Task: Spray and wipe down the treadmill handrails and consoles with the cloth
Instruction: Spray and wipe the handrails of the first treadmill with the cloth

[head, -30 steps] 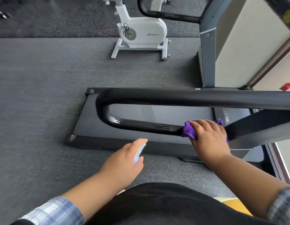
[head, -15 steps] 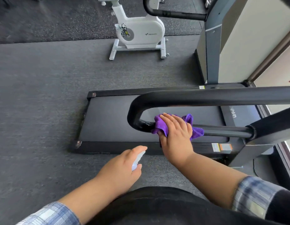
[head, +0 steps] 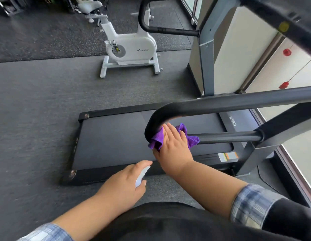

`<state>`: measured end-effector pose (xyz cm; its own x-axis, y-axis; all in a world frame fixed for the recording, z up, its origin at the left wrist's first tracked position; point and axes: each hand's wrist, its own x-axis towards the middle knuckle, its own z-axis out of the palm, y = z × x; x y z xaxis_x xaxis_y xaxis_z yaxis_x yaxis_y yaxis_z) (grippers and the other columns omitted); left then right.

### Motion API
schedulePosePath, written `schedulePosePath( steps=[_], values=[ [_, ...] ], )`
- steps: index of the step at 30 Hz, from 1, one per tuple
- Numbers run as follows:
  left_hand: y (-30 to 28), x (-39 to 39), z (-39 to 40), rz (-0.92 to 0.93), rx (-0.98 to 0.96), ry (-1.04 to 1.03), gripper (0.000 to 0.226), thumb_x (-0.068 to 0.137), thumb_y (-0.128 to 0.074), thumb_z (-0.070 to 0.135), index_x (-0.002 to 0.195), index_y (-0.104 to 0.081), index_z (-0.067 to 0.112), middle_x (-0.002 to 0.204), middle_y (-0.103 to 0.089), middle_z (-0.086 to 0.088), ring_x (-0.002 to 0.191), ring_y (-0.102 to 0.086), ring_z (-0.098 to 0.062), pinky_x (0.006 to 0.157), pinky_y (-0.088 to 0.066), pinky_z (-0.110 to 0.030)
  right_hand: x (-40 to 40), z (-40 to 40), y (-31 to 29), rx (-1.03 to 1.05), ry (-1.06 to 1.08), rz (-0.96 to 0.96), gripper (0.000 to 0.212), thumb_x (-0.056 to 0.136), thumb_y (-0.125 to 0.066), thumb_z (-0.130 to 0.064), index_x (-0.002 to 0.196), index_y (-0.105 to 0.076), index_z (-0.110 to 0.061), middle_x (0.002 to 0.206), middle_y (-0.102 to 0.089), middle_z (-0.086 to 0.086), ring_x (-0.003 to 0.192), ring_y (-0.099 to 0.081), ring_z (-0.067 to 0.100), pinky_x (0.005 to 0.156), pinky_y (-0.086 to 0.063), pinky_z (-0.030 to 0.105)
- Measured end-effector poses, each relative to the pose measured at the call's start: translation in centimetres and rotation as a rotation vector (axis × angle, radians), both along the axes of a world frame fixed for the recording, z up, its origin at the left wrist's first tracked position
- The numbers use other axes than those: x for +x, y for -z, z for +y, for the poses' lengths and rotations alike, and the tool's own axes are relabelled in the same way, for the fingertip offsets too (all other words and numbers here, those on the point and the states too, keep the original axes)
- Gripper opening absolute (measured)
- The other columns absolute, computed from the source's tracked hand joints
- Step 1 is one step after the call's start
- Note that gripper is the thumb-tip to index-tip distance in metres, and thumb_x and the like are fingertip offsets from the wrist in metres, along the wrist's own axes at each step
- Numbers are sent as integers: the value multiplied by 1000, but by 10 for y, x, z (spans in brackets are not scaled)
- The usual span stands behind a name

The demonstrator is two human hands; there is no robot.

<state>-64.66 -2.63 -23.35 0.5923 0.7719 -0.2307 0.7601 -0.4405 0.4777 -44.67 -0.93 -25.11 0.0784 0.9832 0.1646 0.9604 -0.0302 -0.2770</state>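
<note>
Head view: the right hand (head: 174, 146) presses the purple cloth (head: 157, 140) against the curved end of the black handrail (head: 168, 110), fingers wrapped over it. The left hand (head: 124, 186) grips a small spray bottle (head: 141, 174) above the floor, beside the treadmill deck (head: 113, 141).

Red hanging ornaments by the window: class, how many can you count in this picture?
2. One red ornament hangs upper right; the other red ornament hangs lower, left of it. More may be hidden behind the handrail.
</note>
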Motion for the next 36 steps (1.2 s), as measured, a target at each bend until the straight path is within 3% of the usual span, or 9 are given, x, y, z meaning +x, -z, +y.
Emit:
schedulePosePath(
  steps=[3,9,13,17,22,29,31,33,36],
  values=[
    [-2,4,3,-6,1,37,57,94,-49,41,135,-13,56,136,-48,17,112,-54,-7,94,-43,-27,13,2,3,-37,-38,-215,74,86,-63,-44,150,-36,-18,144,-49,-1,134,-44,28,107,-36,53],
    [-2,12,8,-28,-19,102,58,93,-48,40,134,-10,55,133,-51,13,111,-56,-11,94,-45,-32,59,-10,-2,-283,-15,-261,89,85,-68,-35,151,-10,-48,160,-21,6,144,-19,44,109,-20,68],
    [-1,7,11,-36,-31,102,58,94,-48,40,133,-8,56,135,-49,14,113,-55,-10,95,-45,-32,69,-16,-24,68,29,372,42,84,-52,-18,121,-58,-37,105,-66,-20,102,-64,13,93,-50,41],
    [-2,0,15,-32,-20,110,58,94,-48,40,132,-7,56,133,-51,13,111,-56,-10,94,-45,-30,36,-15,-44,215,207,888,13,102,-48,-11,112,-55,-7,88,-64,-17,82,-59,-20,78,-48,15],
    [-6,-7,22,-7,-31,108,54,95,-47,40,134,-13,55,133,-50,11,111,-56,-13,93,-44,-31,-12,3,-22,166,99,667,52,85,-56,-47,118,-58,-7,112,-59,11,108,-55,26,98,-44,36],
    [-5,4,23,-2,-43,138,53,96,-46,40,140,-19,50,137,-48,14,116,-53,-11,95,-42,-28,8,-1,-6,-51,23,-229,66,78,-72,-44,134,-51,-16,113,-59,2,96,-56,28,80,-50,40],
    [-4,10,24,1,-36,170,53,95,-46,39,140,-19,49,136,-49,13,114,-54,-12,93,-43,-28,16,-5,-13,-154,-18,-421,90,74,-75,-30,149,-27,-19,125,-52,6,104,-50,32,84,-45,42],
    [-3,14,25,-3,-23,178,54,95,-46,39,141,-19,49,135,-49,13,112,-55,-13,91,-43,-28,30,-5,-22,-221,-73,-474,96,85,-65,-31,156,0,-28,138,-38,7,118,-42,34,94,-36,45],
    [0,13,27,-21,-24,162,54,95,-47,40,139,-17,52,133,-50,13,111,-56,-13,92,-43,-28,41,-3,-31,-320,27,-228,83,90,-58,-53,156,-10,-39,147,-38,0,126,-38,33,101,-36,45]
  ],
)
